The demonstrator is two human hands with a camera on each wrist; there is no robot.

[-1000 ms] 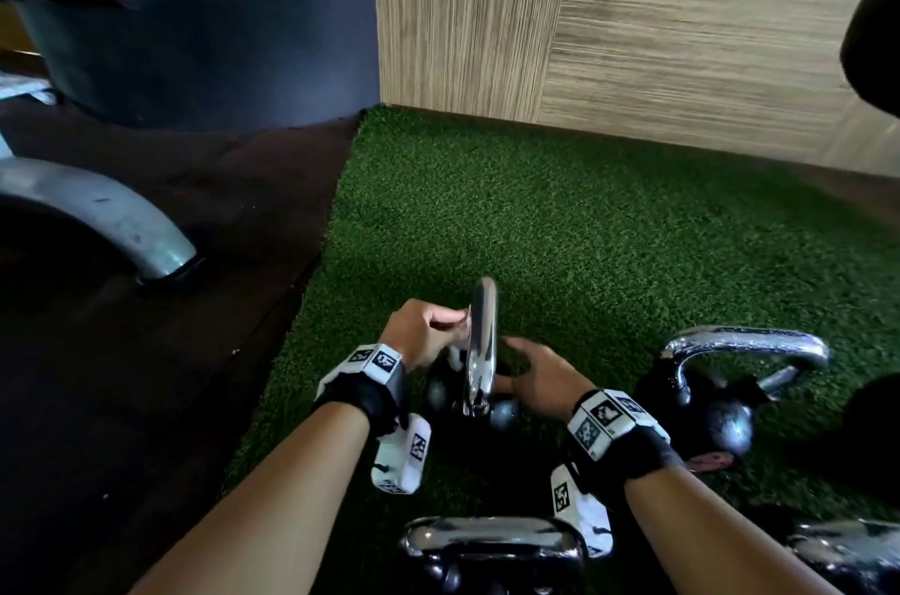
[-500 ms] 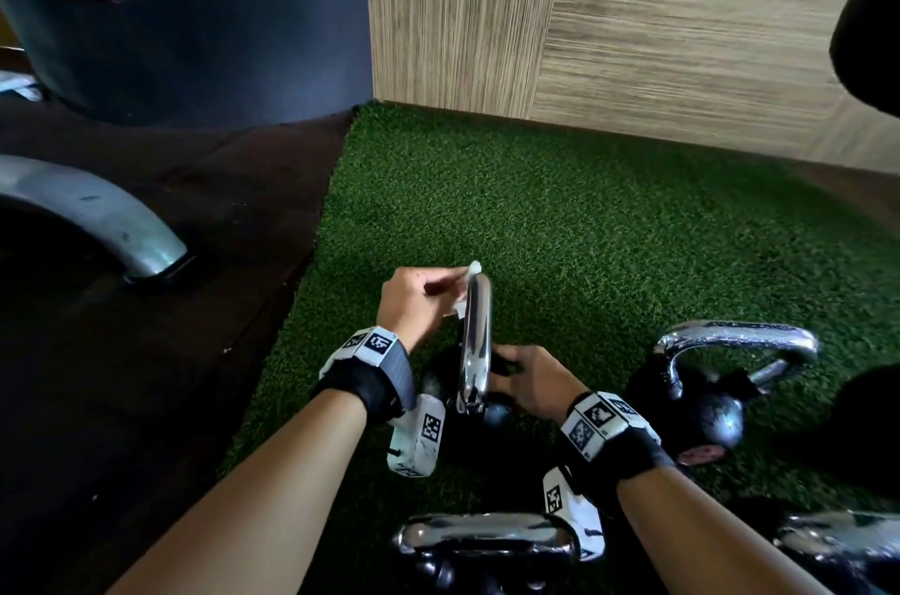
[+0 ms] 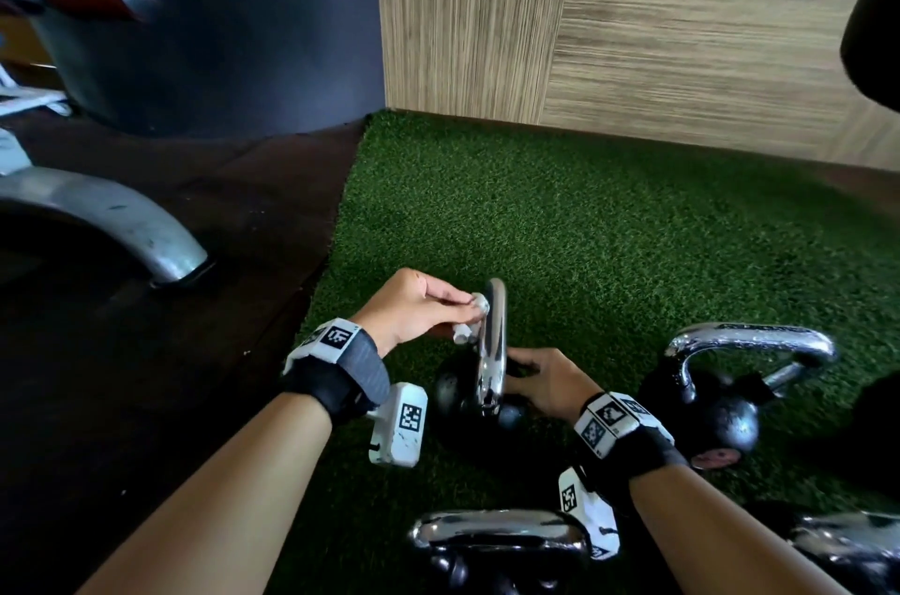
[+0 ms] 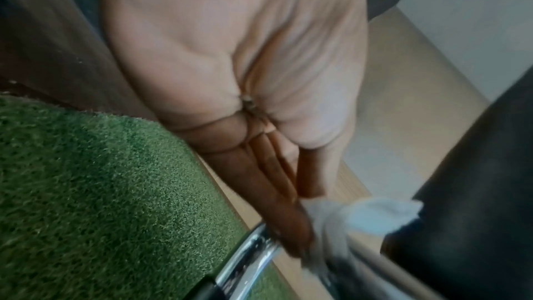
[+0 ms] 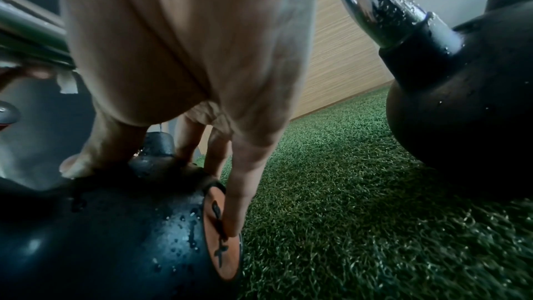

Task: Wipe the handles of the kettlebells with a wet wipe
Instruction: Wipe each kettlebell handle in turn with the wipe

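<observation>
A black kettlebell point(image 3: 450, 392) with a chrome handle point(image 3: 493, 341) stands on the green turf, its handle edge-on to me. My left hand point(image 3: 419, 309) pinches a white wet wipe point(image 3: 471, 317) against the upper left side of that handle; the left wrist view shows the wipe point(image 4: 360, 216) bunched round the chrome bar point(image 4: 245, 261). My right hand point(image 3: 545, 380) rests on the ball, thumb and fingers spread over its top point(image 5: 150, 163), fingertips at the orange end disc point(image 5: 222, 232).
A second kettlebell point(image 3: 730, 404) stands to the right, a third point(image 3: 496, 541) close to me and a fourth point(image 3: 857, 546) at bottom right. Dark floor and a grey machine leg point(image 3: 121, 224) lie left; a wood-grain wall point(image 3: 633, 19) closes the back.
My left hand with the wipe slid up the handle to its top, then came back down a little. The right hand stayed on the ball.
</observation>
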